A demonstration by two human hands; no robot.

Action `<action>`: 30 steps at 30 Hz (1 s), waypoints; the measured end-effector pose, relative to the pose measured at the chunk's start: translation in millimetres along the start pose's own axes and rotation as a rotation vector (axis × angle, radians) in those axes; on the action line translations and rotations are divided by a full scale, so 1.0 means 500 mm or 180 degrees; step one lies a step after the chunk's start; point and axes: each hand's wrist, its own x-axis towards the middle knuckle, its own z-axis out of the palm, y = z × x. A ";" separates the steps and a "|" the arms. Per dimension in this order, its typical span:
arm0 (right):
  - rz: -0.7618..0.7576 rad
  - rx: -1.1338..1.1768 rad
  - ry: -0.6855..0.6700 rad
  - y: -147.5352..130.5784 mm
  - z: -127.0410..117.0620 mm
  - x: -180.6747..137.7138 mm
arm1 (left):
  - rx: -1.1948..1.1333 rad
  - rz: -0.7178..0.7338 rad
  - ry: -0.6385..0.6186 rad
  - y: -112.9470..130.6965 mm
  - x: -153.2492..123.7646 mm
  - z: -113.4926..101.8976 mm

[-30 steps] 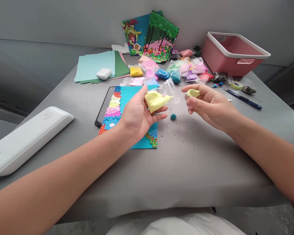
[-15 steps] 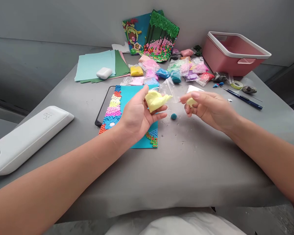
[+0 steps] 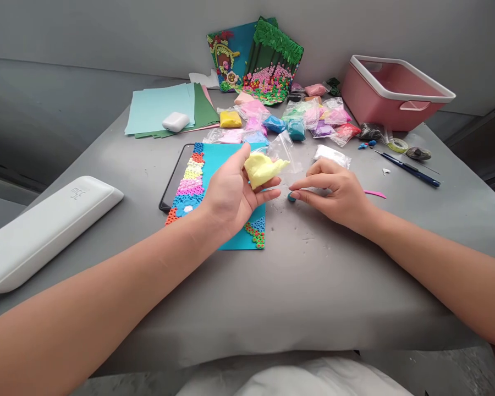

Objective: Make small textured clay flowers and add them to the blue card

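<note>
A soft lump of pale yellow clay (image 3: 262,170) rests in my left hand (image 3: 233,192), held between thumb and curled fingers above a blue card (image 3: 226,157). My right hand (image 3: 334,192) is low on the table, thumb and index finger pinching a small dark teal clay ball (image 3: 291,197). Behind my right fingers lies a bag of white clay (image 3: 332,155), and a pink tool (image 3: 375,194) sticks out past the knuckles. Rows of small coloured clay rings (image 3: 192,187) cover the card's left side, with a blue flower among them. My left forearm hides part of the card.
Several bagged clays (image 3: 274,124) lie at the back before two decorated panels (image 3: 274,66). A pink bin (image 3: 396,99) stands back right, near a dark blue pen-like tool (image 3: 412,169). Left are paper sheets (image 3: 157,107), a white case (image 3: 175,121) and a long white device (image 3: 53,231).
My right hand has come down and closed on the teal ball. The yellow piece seen at its fingers before no longer shows. My left hand stays almost still with the yellow clay.
</note>
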 end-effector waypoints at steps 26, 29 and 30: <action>-0.0178 -0.0128 -0.0088 -0.011 -0.015 -0.002 | -0.0025 0.0025 -0.0047 0.001 -0.001 -0.003; -0.0204 -0.0159 -0.0072 -0.011 -0.015 -0.002 | -0.0007 0.0020 -0.0027 0.001 -0.001 -0.002; -0.0199 -0.0153 -0.0058 -0.011 -0.015 -0.003 | -0.0008 0.0018 -0.0027 0.001 -0.001 -0.002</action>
